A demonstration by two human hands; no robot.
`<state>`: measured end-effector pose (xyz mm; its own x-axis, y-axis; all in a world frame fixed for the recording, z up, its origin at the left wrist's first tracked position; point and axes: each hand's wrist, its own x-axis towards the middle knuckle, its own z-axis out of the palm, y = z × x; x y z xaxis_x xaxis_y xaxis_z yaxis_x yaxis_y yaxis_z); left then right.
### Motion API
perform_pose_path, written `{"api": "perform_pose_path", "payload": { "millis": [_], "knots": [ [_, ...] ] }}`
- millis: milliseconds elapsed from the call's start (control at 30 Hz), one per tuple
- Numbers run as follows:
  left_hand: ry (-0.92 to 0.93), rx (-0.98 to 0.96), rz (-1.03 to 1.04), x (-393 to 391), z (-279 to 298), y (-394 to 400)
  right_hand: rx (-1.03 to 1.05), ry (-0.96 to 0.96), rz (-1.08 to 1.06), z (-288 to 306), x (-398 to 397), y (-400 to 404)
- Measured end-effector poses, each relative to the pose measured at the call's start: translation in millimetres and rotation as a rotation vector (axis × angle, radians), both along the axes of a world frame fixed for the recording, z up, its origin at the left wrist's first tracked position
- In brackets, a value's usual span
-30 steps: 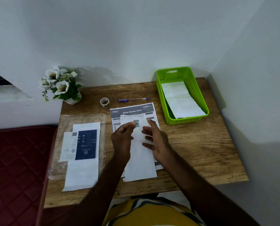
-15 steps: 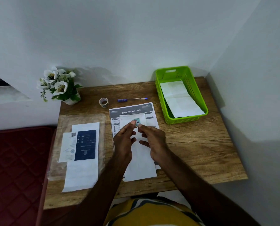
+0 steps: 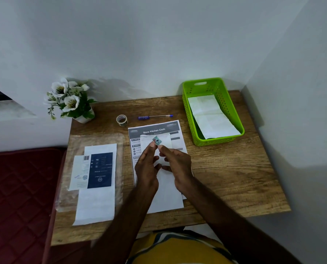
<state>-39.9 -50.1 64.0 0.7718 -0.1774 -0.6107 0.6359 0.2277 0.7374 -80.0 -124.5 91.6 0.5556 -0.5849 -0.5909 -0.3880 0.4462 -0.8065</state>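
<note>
A small teal stamp-like sticker (image 3: 157,140) is lifted just above the top of a white envelope (image 3: 165,191) that lies on a printed sheet headed "Store Kitchen Cloth" (image 3: 155,129). My left hand (image 3: 146,168) pinches the sticker's lower left edge between thumb and forefinger. My right hand (image 3: 176,164) pinches its lower right edge, the other fingers loosely spread over the envelope. Both hands meet over the envelope's upper half and hide its middle.
On the wooden table (image 3: 231,178) stand a green basket (image 3: 235,119) holding folded white paper, a blue pen (image 3: 155,116), a tape roll (image 3: 122,120) and a flower pot (image 3: 71,101). At left lie a clear plastic sleeve (image 3: 67,172) and a white sheet with a dark blue label (image 3: 100,170).
My hands have drawn together at the envelope's top and now both pinch the small sticker, which has tilted and lifted off the paper. Nothing else on the table moved.
</note>
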Motion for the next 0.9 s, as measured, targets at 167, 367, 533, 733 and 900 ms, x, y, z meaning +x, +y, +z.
{"api": "perform_pose_path", "payload": {
  "millis": [167, 367, 533, 733, 900],
  "knots": [
    [-0.051, -0.077, -0.007, -4.3, 1.0, -6.1, 0.098, -0.021, -0.047, 2.9, 6.9, 1.9],
    [-0.081, -0.045, -0.04, -9.3, -4.0, -10.0, 0.233, -0.058, -0.071, 10.6, 14.7, 0.8],
    [-0.126, -0.023, -0.01, -15.0, 4.2, -15.4, 0.303, -0.075, -0.123, 10.4, 19.3, 1.9],
    [-0.202, 0.087, -0.056, -17.0, 3.9, -14.7, 0.276, -0.066, -0.173, 6.3, 23.2, 2.5],
    [-0.271, 0.151, -0.059, -20.5, 7.1, -12.8, 0.233, -0.075, -0.193, 1.4, 24.8, 2.3]
  ]
}}
